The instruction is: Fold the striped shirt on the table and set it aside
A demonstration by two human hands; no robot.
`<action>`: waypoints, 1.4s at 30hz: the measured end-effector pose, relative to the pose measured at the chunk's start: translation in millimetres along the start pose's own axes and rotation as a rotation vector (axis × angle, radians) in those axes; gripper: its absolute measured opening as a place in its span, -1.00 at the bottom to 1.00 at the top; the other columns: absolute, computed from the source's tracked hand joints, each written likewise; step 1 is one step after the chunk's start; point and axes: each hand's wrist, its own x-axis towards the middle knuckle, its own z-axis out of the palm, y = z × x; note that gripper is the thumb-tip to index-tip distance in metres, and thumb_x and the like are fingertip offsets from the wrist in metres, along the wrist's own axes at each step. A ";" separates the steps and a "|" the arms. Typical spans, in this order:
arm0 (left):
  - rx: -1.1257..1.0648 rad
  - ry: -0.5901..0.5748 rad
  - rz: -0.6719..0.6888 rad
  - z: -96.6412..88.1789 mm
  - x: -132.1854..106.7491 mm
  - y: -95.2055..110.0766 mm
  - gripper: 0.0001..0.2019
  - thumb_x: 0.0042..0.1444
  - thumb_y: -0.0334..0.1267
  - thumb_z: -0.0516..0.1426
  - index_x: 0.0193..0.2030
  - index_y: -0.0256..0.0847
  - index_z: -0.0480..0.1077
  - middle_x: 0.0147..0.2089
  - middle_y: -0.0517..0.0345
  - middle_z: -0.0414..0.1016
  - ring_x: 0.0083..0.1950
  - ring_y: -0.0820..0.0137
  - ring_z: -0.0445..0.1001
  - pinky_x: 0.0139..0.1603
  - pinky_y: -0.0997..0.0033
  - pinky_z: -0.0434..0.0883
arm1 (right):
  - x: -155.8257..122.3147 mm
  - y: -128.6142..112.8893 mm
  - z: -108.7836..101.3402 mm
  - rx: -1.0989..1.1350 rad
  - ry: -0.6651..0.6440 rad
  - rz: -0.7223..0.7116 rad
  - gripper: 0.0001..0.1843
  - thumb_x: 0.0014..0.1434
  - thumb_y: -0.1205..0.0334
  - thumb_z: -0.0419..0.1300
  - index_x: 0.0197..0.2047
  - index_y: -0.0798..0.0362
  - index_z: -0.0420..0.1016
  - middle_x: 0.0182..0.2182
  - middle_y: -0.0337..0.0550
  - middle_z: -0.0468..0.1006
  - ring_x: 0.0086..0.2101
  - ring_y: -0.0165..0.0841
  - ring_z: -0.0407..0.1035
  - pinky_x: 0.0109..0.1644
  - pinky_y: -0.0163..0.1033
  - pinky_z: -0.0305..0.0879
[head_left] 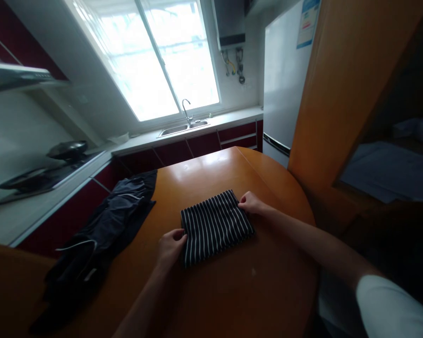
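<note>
A black cloth with white stripes point(215, 227), folded into a rough rectangle, lies on the wooden table point(211, 300). My left hand point(171, 246) pinches its left edge between thumb and fingers. At the opposite side, my right hand point(251, 203) has its fingers closed on the right edge, close to the far corner. The cloth looks fairly flat, with slight wrinkles, and its near edge appears uneven. Whether it is a garment or a plain piece of fabric cannot be told.
Dark clothing with white piping point(116, 220) lies crumpled along the table's left side. Beyond the table are a counter with a sink point(183, 129), a stove with a pan point(67, 150) at left, and a fridge point(284, 80) by a wooden frame at right.
</note>
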 end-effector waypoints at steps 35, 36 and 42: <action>0.268 -0.044 0.551 205.3 67.1 175.8 -0.49 0.46 -0.14 -0.14 0.43 -0.33 0.17 0.45 -0.26 0.17 0.47 0.13 0.15 0.43 0.05 0.13 | -6.0 110.8 -98.9 -0.662 0.756 0.106 -0.35 0.44 0.11 -0.18 0.45 0.31 0.07 0.44 0.29 0.01 0.41 0.02 -0.15 0.40 0.17 -0.13; 0.276 -0.048 0.577 204.5 63.1 176.6 -0.48 0.46 -0.12 -0.14 0.45 -0.31 0.13 0.48 -0.26 0.09 0.49 0.12 0.10 0.44 0.04 0.12 | -11.0 105.6 -88.7 -0.677 0.756 0.054 -0.36 0.44 0.11 -0.18 0.45 0.28 0.07 0.45 0.26 -0.03 0.42 0.00 -0.19 0.41 0.17 -0.17; 0.333 -0.161 0.751 201.4 47.8 181.0 -0.50 0.46 -0.04 -0.15 0.47 0.02 0.10 0.56 0.04 -0.07 0.54 0.15 -0.06 0.46 -0.08 0.03 | -29.6 82.2 -45.7 -0.687 0.486 -0.183 -0.40 0.43 0.08 -0.14 0.45 0.08 0.14 0.48 0.04 -0.04 0.43 -0.13 -0.20 0.43 0.11 -0.20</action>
